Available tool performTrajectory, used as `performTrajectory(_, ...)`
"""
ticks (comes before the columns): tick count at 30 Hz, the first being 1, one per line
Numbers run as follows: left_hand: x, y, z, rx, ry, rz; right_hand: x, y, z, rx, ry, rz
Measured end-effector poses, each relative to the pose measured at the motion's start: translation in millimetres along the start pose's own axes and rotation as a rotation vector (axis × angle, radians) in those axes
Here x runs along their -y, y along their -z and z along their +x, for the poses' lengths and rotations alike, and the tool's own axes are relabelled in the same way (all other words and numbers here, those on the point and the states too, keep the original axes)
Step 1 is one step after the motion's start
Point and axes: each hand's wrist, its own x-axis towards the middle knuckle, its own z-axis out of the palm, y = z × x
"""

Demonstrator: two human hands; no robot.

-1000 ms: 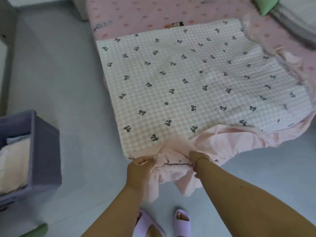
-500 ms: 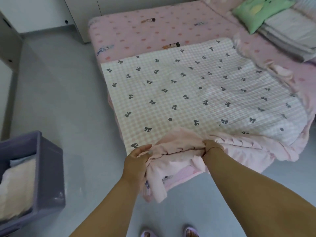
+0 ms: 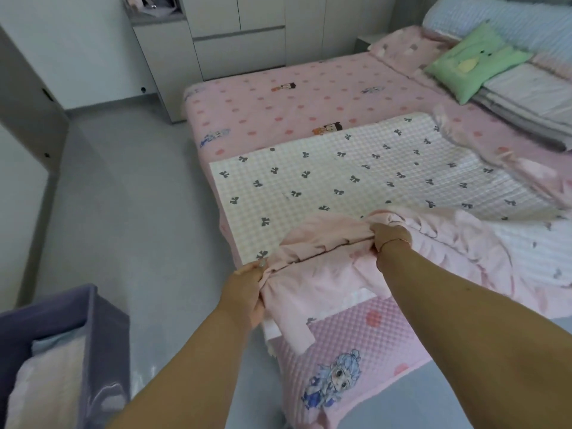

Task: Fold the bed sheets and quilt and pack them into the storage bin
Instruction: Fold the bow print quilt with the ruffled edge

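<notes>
Gripping the bunched pink ruffled edge [image 3: 325, 243] of the bow-print quilt [image 3: 340, 178], left hand [image 3: 246, 289] and right hand [image 3: 391, 238] clench it mid-frame.

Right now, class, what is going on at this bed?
A person stands at the foot of the bed and is folding the quilt. Both hands grip its bunched pink edge: the left hand at the near corner, the right hand further in. The edge is lifted over the bow-print side, and the pink bed sheet shows beneath. The purple bin stands on the floor to the left, with some folded bedding already inside.
</notes>
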Motion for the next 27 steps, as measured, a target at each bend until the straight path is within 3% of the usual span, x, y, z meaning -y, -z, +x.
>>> performTrajectory(2,-17,-1,15,0.016,-0.019,-0.002,14,-11,11,0.025,0.031,0.046)
performTrajectory(4,-38,-4,35,0.034,-0.032,0.021,30,-28,24,-0.008,0.099,-0.079)
performTrajectory(27,-235,-26,298,-0.113,0.066,-0.009,208,-230,170,-0.102,0.135,-0.088)
